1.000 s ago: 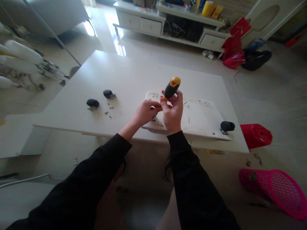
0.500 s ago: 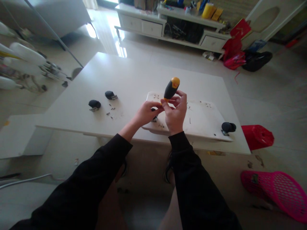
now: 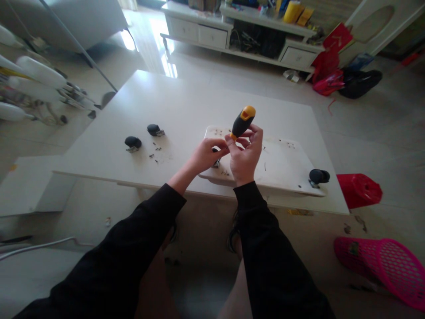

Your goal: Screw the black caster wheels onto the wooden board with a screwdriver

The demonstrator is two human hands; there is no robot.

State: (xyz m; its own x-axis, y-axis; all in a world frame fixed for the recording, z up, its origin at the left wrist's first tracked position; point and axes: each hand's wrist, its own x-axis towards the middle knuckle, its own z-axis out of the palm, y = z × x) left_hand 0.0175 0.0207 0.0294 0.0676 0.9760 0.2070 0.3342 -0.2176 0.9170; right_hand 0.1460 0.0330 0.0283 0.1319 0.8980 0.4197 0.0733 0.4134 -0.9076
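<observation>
My right hand (image 3: 246, 153) is closed around the lower part of a yellow-and-black screwdriver (image 3: 244, 121), whose handle leans up and to the right. The screwdriver's tip is hidden by my fingers. Thumb and fingers pinched, my left hand (image 3: 208, 155) meets the right one; what it pinches is hidden. Below both hands lies a white panel (image 3: 279, 170) with screw holes near its corners. Under my left fingers a black caster wheel (image 3: 215, 163) shows in part on the panel. Another caster wheel (image 3: 318, 176) stands at the panel's right corner.
Two loose caster wheels (image 3: 133, 143) (image 3: 154, 130) and several screws (image 3: 156, 153) lie on the white table (image 3: 109, 128), left of my hands. Off the table's right end is a red bin (image 3: 360, 190). A pink basket (image 3: 381, 266) lies on the floor.
The whole view has shifted slightly, moving the scene a little to the right. Both hands keep their grip; the screwdriver handle has turned a little, showing a different side of its yellow end.
</observation>
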